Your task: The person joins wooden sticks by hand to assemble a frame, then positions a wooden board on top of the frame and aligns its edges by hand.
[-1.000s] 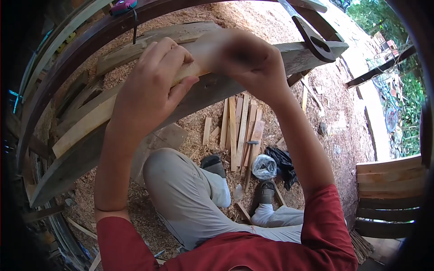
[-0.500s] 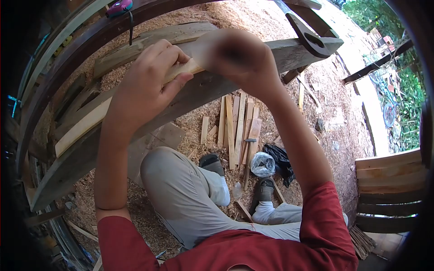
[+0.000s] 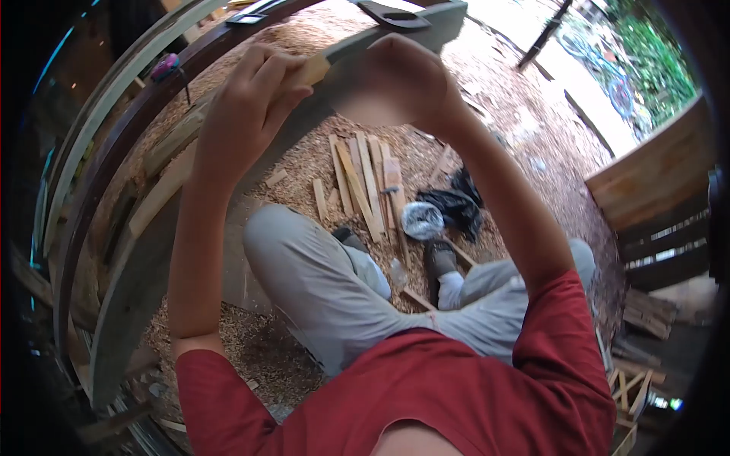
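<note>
The workshop floor (image 3: 308, 152) is lying thick with wood shavings, and loose wood strips (image 3: 367, 178) are resting there near a black plastic bag (image 3: 449, 209). From where I am standing, a broad grey board (image 3: 293, 128) is curving past the seated person, and a dark tool handle (image 3: 414, 22) is lying by its upper end.

Left hand (image 3: 251, 114): fingers and thumb are closing around a pale wooden strip (image 3: 314, 70), with one end projecting past the grip. Right hand (image 3: 397, 80): it is hovering or resting just beside that end; blur is covering the fingers, so I am unable to tell whether it is grasping anything.

Change noted: the head view is now showing the floor and the board swung round, the board's upper end standing closer to the top middle than half a second ago. The left hand is keeping its hold, so I am judging that handling of the strip is continuing uninterrupted.

Orientation: the strip is running alongside the grey board, its long axis slanting from lower left to upper right. Its projecting end is pointing up and rightward, towards the right hand; its other end is apparently extending behind the left forearm.
</note>
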